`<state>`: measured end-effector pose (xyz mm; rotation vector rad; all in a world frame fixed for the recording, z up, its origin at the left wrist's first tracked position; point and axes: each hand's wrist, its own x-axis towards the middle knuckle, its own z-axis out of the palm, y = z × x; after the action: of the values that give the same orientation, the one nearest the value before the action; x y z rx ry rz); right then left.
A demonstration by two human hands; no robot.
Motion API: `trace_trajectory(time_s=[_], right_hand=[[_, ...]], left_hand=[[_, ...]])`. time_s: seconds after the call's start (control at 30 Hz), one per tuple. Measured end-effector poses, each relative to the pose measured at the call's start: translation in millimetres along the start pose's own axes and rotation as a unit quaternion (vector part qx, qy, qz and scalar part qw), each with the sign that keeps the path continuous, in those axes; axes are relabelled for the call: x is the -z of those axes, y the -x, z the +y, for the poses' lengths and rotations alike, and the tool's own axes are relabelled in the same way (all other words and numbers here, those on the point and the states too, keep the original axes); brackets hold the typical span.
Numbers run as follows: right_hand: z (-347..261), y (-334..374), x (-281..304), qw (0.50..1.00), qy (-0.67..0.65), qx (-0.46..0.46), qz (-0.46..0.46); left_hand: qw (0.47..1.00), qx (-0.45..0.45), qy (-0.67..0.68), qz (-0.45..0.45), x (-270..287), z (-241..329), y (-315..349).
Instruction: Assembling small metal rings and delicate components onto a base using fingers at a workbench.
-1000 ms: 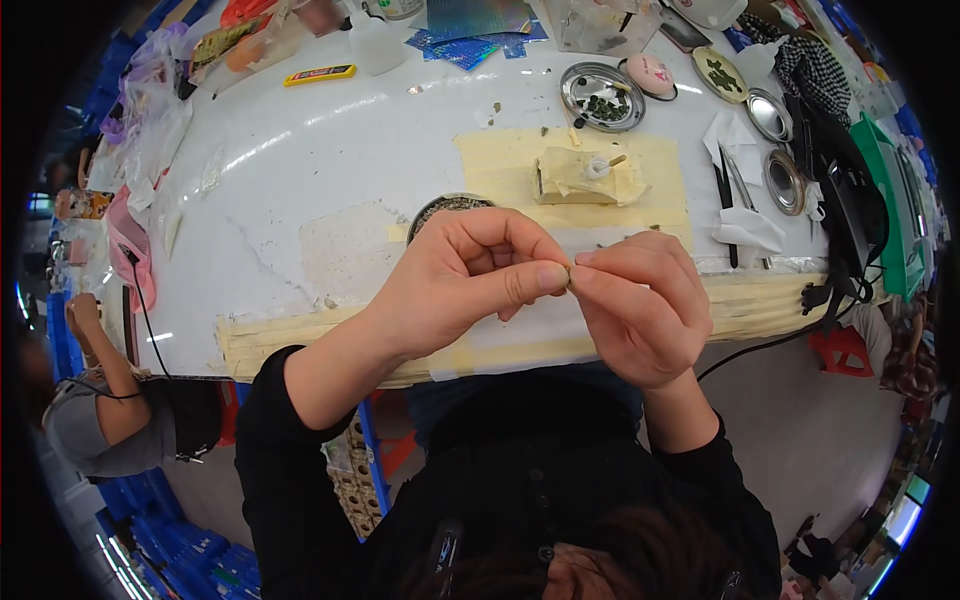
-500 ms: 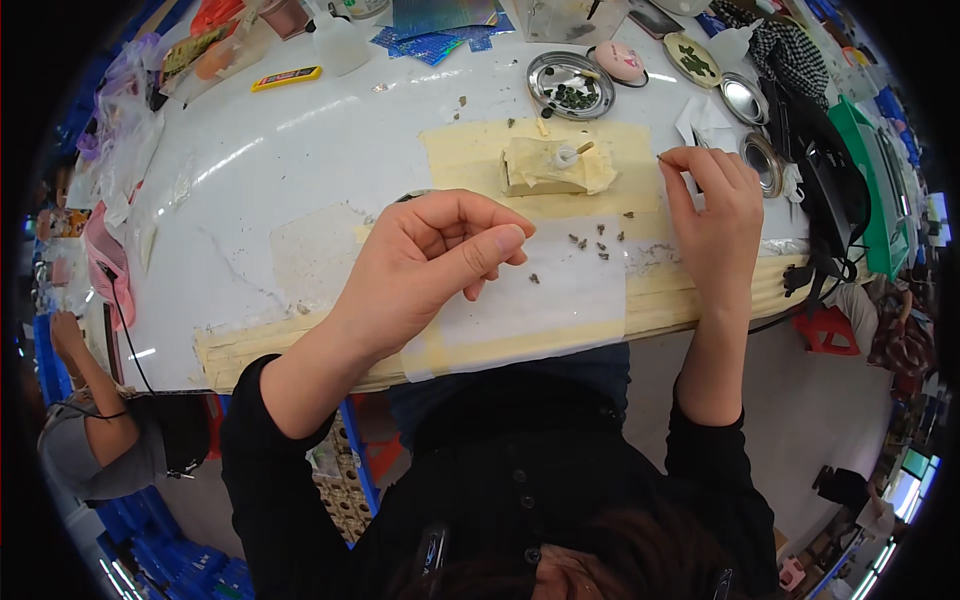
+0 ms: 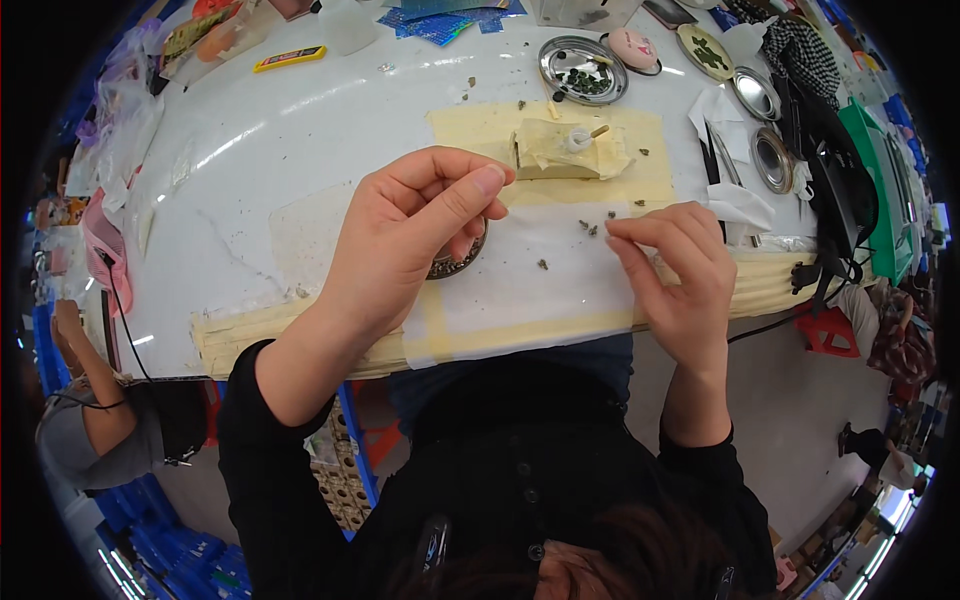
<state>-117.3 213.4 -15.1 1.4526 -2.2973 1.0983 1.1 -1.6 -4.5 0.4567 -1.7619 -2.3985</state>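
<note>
My left hand (image 3: 415, 215) is raised over the white sheet (image 3: 510, 300), thumb pressed against the index finger. Whatever is in that pinch, if anything, is too small to make out. Partly behind its wrist sits a round dish (image 3: 462, 264) with small dark contents. My right hand (image 3: 685, 280) is low at the sheet's right side, thumb and index tips slightly apart, beside several small grey-brown pieces (image 3: 589, 228). Another such piece (image 3: 543, 264) lies nearer the left hand. Beyond them stands a block wrapped in yellowish tape (image 3: 565, 160), with a small white nozzle-like part (image 3: 577, 140) on top.
A metal dish of dark green bits (image 3: 583, 90) stands at the back. Tweezers (image 3: 727, 157) and white tissue (image 3: 742, 208) lie at right, near round metal lids (image 3: 771, 160). A yellow cutter-like tool (image 3: 290, 59) lies at back left. A person's arm (image 3: 100, 380) shows at far left.
My right hand has come left and nearer, down to the loose pieces. A piece now lies on the yellow tape near where its fingertips were. My left hand has shifted slightly away from me.
</note>
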Motion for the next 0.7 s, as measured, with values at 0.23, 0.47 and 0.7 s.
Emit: trace_trajectory(time_s=[0.23, 0.47, 0.7], right_hand=[[-18, 1, -24, 0.995, -0.010, 0.062, -0.077], [-19, 1, -31, 0.995, 0.019, 0.063, -0.075], [-25, -10, -22, 0.989, -0.144, -0.029, -0.024]], left_hand=[[1.000, 0.004, -0.002, 0.002, 0, 0, 0], [0.998, 0.025, -0.043, -0.035, -1, 0, 1], [0.991, 0.056, -0.058, -0.105, -4, 1, 4]])
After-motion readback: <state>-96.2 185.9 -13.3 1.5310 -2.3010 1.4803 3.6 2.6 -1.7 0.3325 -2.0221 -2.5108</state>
